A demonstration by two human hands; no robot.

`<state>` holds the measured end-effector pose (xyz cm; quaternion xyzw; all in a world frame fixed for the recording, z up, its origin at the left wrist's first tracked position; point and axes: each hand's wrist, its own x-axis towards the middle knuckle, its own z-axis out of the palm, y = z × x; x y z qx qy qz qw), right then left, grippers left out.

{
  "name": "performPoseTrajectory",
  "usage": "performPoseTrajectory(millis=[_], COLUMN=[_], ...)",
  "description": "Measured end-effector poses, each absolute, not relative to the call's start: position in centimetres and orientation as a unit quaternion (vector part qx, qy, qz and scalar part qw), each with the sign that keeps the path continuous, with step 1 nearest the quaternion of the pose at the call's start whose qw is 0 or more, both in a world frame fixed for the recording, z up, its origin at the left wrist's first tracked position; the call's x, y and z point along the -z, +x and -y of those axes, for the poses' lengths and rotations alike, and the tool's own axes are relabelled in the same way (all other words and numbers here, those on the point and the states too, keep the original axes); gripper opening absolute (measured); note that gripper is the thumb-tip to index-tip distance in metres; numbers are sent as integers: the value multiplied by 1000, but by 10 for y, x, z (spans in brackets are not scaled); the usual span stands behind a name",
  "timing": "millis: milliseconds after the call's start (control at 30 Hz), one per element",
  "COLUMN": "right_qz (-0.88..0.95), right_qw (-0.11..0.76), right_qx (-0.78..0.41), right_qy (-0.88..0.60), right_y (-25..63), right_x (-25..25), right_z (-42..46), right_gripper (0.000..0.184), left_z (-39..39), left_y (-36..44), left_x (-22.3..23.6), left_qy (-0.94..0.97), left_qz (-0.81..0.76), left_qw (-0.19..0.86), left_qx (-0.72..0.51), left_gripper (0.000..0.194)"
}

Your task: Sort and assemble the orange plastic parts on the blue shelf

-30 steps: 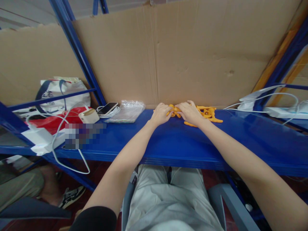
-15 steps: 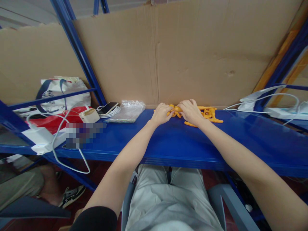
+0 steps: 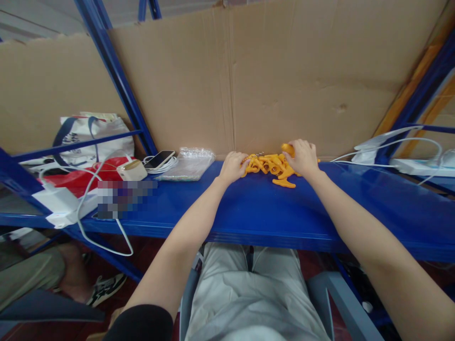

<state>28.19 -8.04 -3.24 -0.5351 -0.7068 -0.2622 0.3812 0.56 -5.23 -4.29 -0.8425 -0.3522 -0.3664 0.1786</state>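
Observation:
A heap of orange plastic pieces (image 3: 272, 166) lies at the back of the blue shelf, against the cardboard. Several of them have hollow round ends, and one T-shaped piece (image 3: 284, 183) sticks out at the front. My left hand (image 3: 233, 167) is closed at the heap's left end, its fingers curled on an orange piece there. Over the right part of the heap, my right hand (image 3: 304, 158) grips another orange plastic piece (image 3: 287, 149), whose rounded end shows past the thumb. The rest of that piece is hidden by the fingers.
A clear plastic packet (image 3: 188, 165), a phone (image 3: 159, 160) and a coiled white cable lie to the left. Further left are a gold-and-white charger (image 3: 131, 169), a power strip and a tote bag (image 3: 95, 135). A cardboard sheet (image 3: 284, 85) stands behind; white cables run at the right.
My right hand has moved right, away from my left, and now holds an orange piece raised at the heap. More of the heap shows between my hands. My left hand has shifted slightly left.

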Motion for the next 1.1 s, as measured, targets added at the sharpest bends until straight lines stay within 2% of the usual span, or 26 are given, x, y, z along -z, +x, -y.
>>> performPoseTrajectory(millis=[233, 467, 833, 967, 1100], right_qz=[571, 443, 339, 358, 361], right_qw=[466, 544, 530, 477, 428], right_qx=[211, 87, -12, -21, -11], right_qy=[-642, -708, -777, -802, -828], right_y=[328, 360, 367, 369, 380], right_x=[42, 59, 50, 41, 37], right_z=[64, 60, 77, 78, 70], right_gripper=[35, 22, 15, 11, 19], left_z=[46, 38, 43, 40, 47], left_y=[6, 5, 6, 6, 6], left_x=[46, 51, 52, 56, 53], left_qy=[-827, -814, -811, -814, -811], left_qz=[368, 369, 410, 391, 415], left_qw=[178, 178, 147, 155, 132], left_qx=[386, 412, 390, 402, 391], left_gripper=[17, 21, 21, 23, 24])
